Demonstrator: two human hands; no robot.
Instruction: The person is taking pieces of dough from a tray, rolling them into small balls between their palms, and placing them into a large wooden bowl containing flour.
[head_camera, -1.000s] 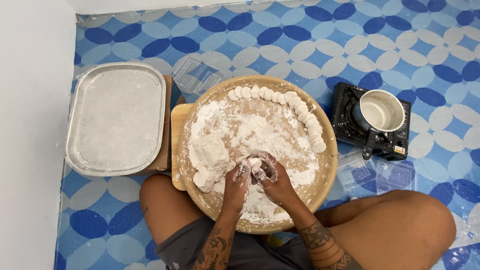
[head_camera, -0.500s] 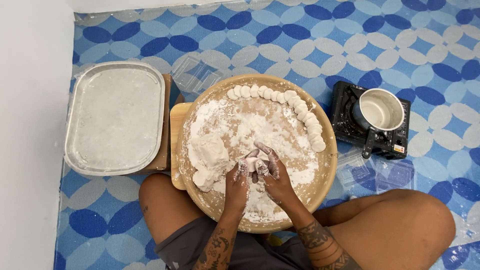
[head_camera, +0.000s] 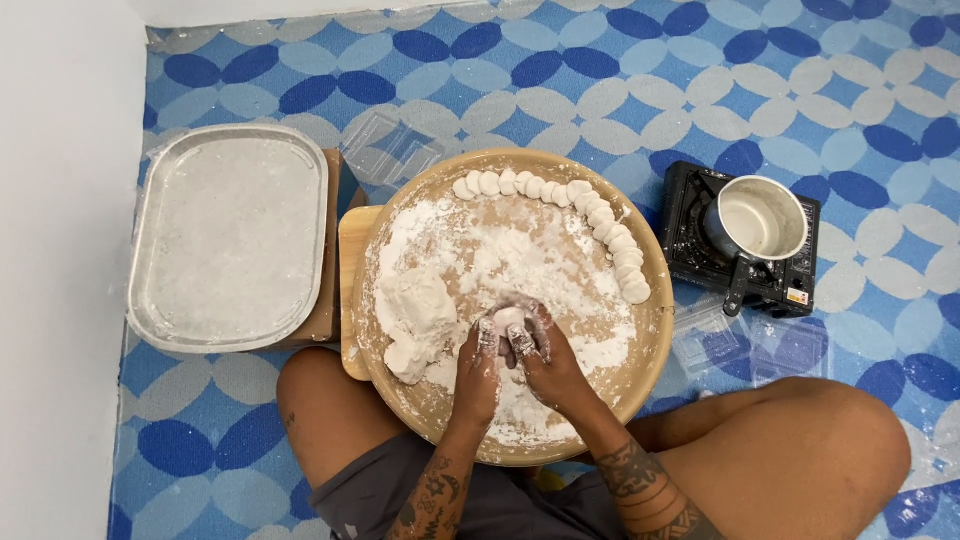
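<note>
Blue-and-white patterned floor mat (head_camera: 560, 70), white wall on the left; person sits cross-legged with everything laid on the floor.

Metal tray (head_camera: 232, 238), up-left of the hands: holds only a white floury film, nothing else visible in it.

Round wooden board (head_camera: 640, 330) directly under the hands, dusted with flour. Carries a dough lump (head_camera: 415, 310) just left of the left hand, and a curved row of small dough discs (head_camera: 590, 215) along the far rim, up and right of the hands.

Small stove (head_camera: 745, 245) well to the right, with a pot (head_camera: 757, 218) on it; inside looks white, contents unclear.

Left hand (head_camera: 478, 365) and right hand (head_camera: 545, 365) side by side, both floured, fingers curled closed around one small dough piece (head_camera: 510, 318). Piece sits at the fingertips, on the far side of both palms, roughly round so no clear long axis. Both hands equally near it.
</note>
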